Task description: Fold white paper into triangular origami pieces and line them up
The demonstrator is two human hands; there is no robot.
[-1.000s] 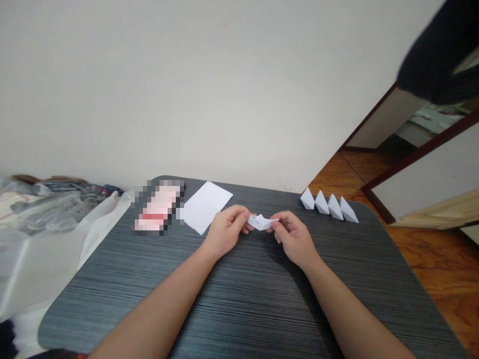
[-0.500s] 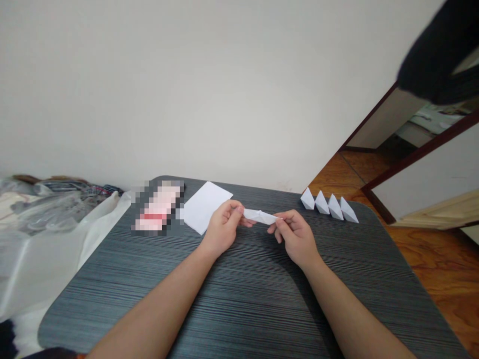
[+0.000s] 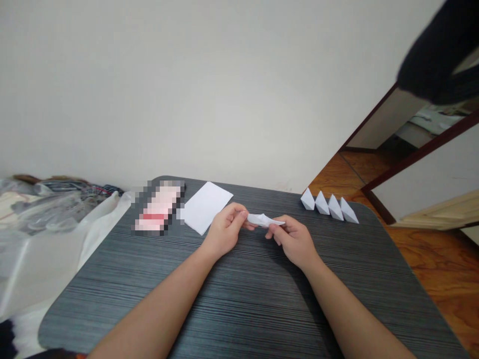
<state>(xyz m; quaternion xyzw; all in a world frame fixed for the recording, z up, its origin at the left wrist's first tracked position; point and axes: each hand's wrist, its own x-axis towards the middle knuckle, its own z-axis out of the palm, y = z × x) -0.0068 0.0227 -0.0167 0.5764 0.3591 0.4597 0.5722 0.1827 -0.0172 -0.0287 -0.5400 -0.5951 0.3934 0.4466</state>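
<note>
**Q:** Head view: state of the hands?

**A:** Left hand and right hand pinch opposite ends of a folded white paper, fingertips closed, over the dark striped surface.

**Q:** Positions relative to the folded white paper?

**A:** Beyond and left, a flat white sheet; beyond and right, four upright folded paper boats in a row.

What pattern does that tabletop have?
The tabletop is dark grey with fine, parallel pinstripe streaks, seen best in the head view.
</note>
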